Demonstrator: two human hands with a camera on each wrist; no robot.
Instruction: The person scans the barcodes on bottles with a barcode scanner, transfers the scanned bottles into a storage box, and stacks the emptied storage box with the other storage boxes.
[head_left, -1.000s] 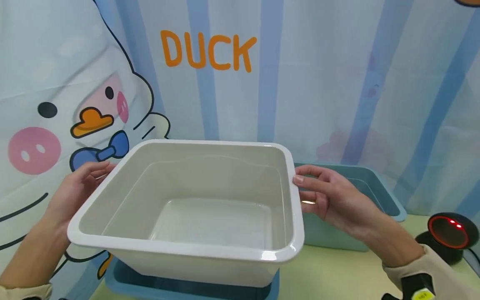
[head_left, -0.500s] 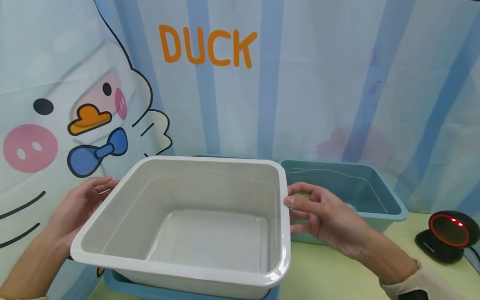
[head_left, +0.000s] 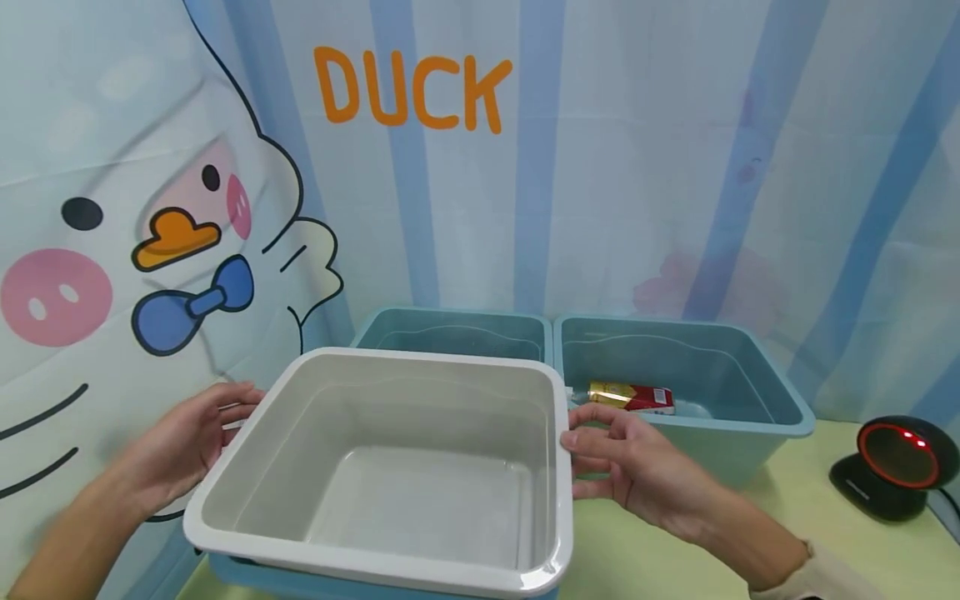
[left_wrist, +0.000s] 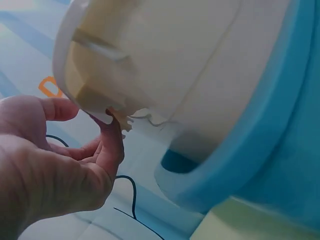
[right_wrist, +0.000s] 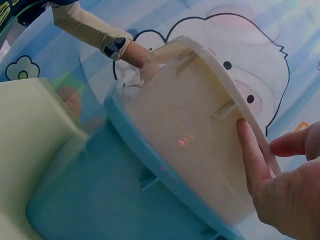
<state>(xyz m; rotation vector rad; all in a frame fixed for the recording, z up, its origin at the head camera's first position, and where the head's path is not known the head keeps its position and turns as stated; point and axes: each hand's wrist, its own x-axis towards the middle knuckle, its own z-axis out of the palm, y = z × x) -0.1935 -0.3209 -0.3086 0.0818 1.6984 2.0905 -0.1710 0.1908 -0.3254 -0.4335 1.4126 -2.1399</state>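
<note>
A white plastic basin [head_left: 420, 500] sits low in front of me, with its inside bare. My left hand [head_left: 183, 442] pinches its left rim; in the left wrist view the thumb and a finger of that hand [left_wrist: 65, 165] meet at the rim's edge. On the right side, my right hand [head_left: 645, 475] grips the rim, thumb on the edge and fingers beneath, as the right wrist view of the hand [right_wrist: 285, 175] also shows. A blue basin [right_wrist: 100, 185] stands directly below, and the lower part of the white basin is inside it.
Two teal basins stand behind, a left one [head_left: 457, 321] and a right one [head_left: 750, 429]. A red and gold package [head_left: 633, 397] lies in the right one. A black device with a red ring [head_left: 896, 467] stands on the pale green table [head_left: 787, 517], far right. A duck-print curtain [head_left: 600, 167] hangs behind.
Both hands have lowered the white basin toward the blue one beneath it. The left teal basin and the red and gold package have come into sight behind it.
</note>
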